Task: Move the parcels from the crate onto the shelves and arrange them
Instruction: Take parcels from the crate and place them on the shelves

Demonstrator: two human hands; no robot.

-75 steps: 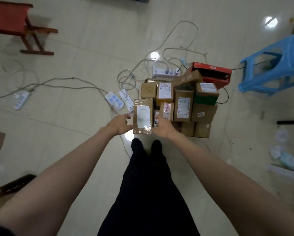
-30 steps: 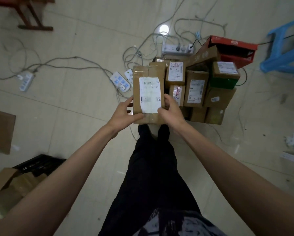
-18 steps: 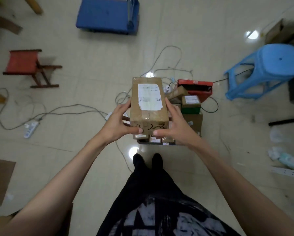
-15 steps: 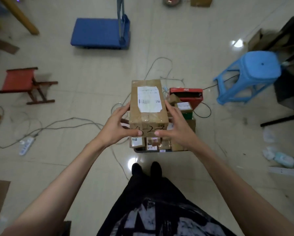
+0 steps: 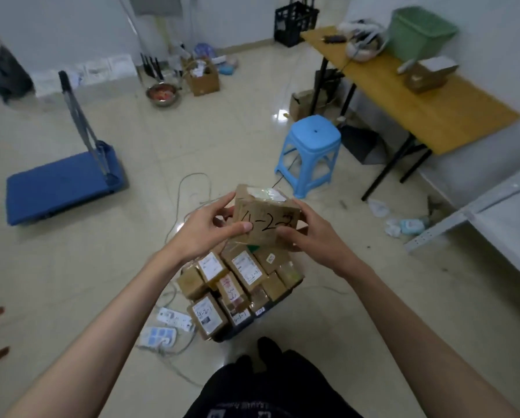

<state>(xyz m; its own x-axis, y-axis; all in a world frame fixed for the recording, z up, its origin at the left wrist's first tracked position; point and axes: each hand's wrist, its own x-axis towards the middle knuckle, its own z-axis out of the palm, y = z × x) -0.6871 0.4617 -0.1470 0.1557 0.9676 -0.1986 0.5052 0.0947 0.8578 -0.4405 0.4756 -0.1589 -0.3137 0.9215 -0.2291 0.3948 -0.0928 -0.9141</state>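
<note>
Now that the head has lifted from the floor, the taped brown cardboard parcel (image 5: 266,217) marked "4-2-3" sits raised above the black crate (image 5: 246,325) of remaining parcels (image 5: 237,285), with the left hand (image 5: 206,229) and right hand (image 5: 308,233) both grasping its sides. A grey metal shelf (image 5: 476,212) has come into view right of the crate, so carrying it there looks next.

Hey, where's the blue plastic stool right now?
In the head view the blue stool stands on the floor right of centre, just beyond the held parcel and beside the wooden table on its left.
</note>
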